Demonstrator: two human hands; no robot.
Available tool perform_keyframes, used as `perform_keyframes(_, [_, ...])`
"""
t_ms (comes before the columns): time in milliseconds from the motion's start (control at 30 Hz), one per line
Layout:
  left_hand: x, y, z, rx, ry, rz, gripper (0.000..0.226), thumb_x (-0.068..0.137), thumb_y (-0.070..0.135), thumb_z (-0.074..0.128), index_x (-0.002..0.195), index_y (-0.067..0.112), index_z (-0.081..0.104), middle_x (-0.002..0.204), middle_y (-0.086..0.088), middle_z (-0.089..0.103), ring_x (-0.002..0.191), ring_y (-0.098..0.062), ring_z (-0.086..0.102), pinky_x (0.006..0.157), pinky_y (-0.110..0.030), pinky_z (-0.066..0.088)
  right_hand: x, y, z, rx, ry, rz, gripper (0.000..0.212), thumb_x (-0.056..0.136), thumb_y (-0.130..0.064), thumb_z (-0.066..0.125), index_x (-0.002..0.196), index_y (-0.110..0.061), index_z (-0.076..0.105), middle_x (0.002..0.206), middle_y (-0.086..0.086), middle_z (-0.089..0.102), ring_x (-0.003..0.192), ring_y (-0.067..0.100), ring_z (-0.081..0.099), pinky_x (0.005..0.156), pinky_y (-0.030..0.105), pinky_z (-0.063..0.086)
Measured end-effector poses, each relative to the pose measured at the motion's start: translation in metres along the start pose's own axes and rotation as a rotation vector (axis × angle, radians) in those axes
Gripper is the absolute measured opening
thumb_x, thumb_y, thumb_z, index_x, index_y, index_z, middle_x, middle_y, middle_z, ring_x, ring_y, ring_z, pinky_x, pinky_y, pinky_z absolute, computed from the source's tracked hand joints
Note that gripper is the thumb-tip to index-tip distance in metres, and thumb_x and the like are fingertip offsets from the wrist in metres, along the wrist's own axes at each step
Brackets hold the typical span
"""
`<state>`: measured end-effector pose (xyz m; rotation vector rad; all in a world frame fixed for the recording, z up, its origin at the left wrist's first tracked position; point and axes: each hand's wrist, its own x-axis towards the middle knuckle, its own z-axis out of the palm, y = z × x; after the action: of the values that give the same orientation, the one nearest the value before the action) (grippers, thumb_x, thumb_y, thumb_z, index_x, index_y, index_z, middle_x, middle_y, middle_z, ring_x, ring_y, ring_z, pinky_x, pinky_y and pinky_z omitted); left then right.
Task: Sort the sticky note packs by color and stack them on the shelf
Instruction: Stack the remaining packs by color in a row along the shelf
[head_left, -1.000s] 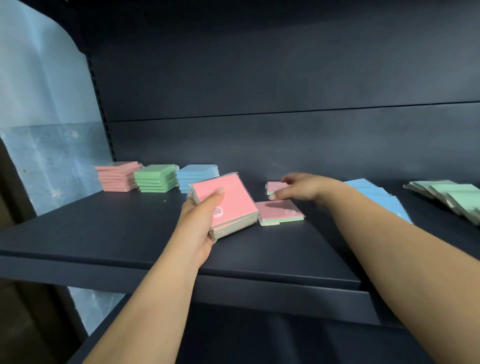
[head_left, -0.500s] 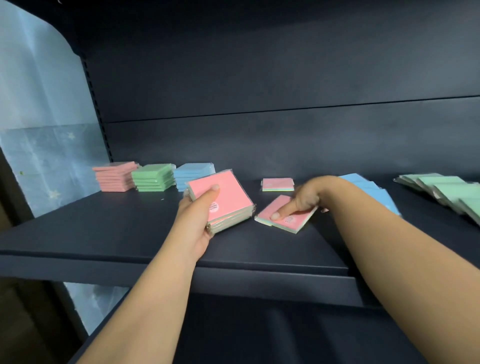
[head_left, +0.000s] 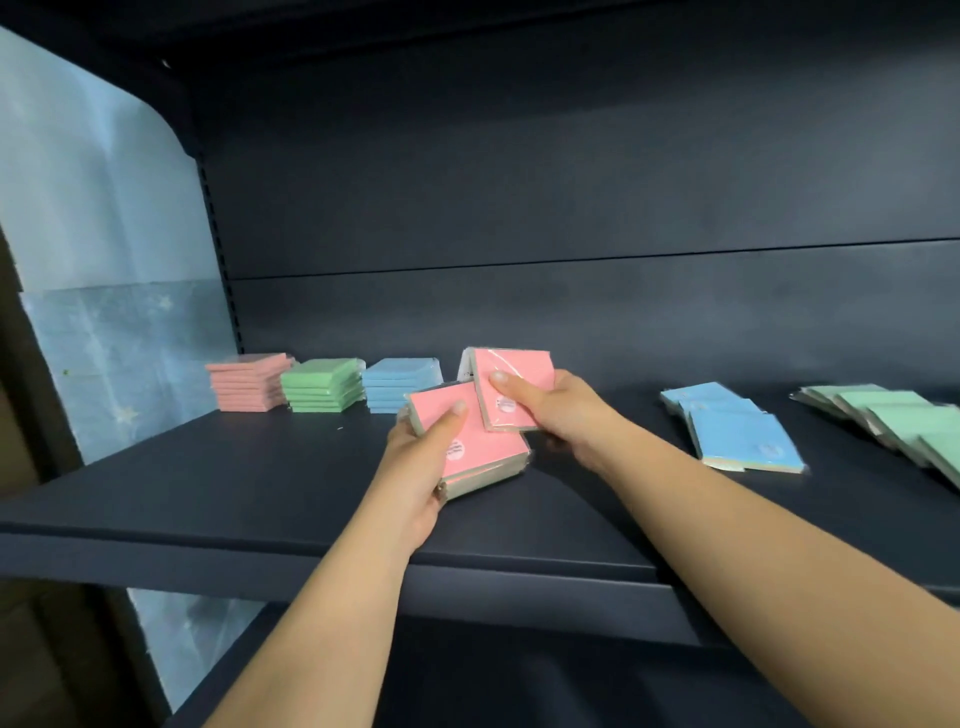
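Observation:
My left hand (head_left: 421, 462) grips a small pile of pink sticky note packs (head_left: 480, 447) just above the dark shelf (head_left: 208, 488), thumb on top. My right hand (head_left: 558, 410) holds another pink pack (head_left: 511, 382) tilted up, its lower edge over the pile. At the back left stand three sorted stacks: pink (head_left: 249, 382), green (head_left: 322, 384) and blue (head_left: 397, 387). Loose blue packs (head_left: 737, 431) and loose green packs (head_left: 893, 421) lie fanned on the right.
The shelf's dark back panel (head_left: 571, 322) rises behind the stacks. A slotted upright (head_left: 218, 249) and a light blue sheet (head_left: 104, 260) bound the left side. The front lip (head_left: 260, 566) runs under my forearms, with a lower shelf beneath.
My right hand has lifted a pink pack off the shelf and brought it left and up to the pile in my left hand. The small pink pack at the back is hidden behind it.

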<state>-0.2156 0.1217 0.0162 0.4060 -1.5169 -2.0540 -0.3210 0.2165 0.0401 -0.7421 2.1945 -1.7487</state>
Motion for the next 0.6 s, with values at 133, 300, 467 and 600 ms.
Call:
perform_keyframes(133, [-0.001, 0.001, 0.000, 0.020, -0.050, 0.009, 0.040, 0.087, 0.026, 0.061, 0.125, 0.015, 0.053, 0.108, -0.004, 0.069, 0.086, -0.013, 0.068, 0.061, -0.023, 0.058, 0.001, 0.001, 0.004, -0.139, 0.032, -0.118, 0.041, 0.085, -0.050, 0.059, 0.106, -0.015, 0.063, 0.083, -0.004, 0.060, 0.061, -0.001, 0.046, 0.040, 0.003, 0.034])
perform_keyframes(300, [-0.002, 0.001, 0.000, 0.068, -0.053, 0.023, 0.043, 0.081, 0.019, 0.069, 0.120, 0.016, 0.054, 0.097, 0.000, 0.071, 0.069, -0.006, 0.069, 0.057, -0.020, 0.056, -0.003, -0.004, 0.005, -0.118, -0.006, -0.018, 0.054, 0.091, -0.060, 0.036, 0.115, -0.015, 0.052, 0.082, -0.004, 0.051, 0.068, 0.003, 0.043, 0.066, 0.014, 0.040])
perform_keyframes(467, [-0.001, -0.001, 0.001, 0.076, -0.046, 0.011, 0.033, 0.085, 0.017, 0.065, 0.114, 0.018, 0.050, 0.083, 0.005, 0.065, 0.062, -0.004, 0.064, 0.048, -0.014, 0.051, -0.004, -0.008, -0.003, 0.132, -0.053, -0.016, 0.027, 0.093, -0.038, 0.052, 0.097, -0.013, 0.063, 0.103, 0.006, 0.065, 0.091, 0.020, 0.058, 0.083, 0.029, 0.042])
perform_keyframes(600, [-0.001, 0.000, 0.002, 0.049, -0.049, 0.021, 0.029, 0.087, 0.030, 0.059, 0.112, 0.018, 0.052, 0.089, 0.003, 0.068, 0.070, -0.007, 0.066, 0.055, -0.018, 0.055, -0.004, -0.003, 0.005, 0.284, -0.125, -0.042, 0.008, 0.096, -0.022, 0.050, 0.093, -0.016, 0.055, 0.088, 0.002, 0.062, 0.076, 0.015, 0.058, 0.070, 0.026, 0.047])
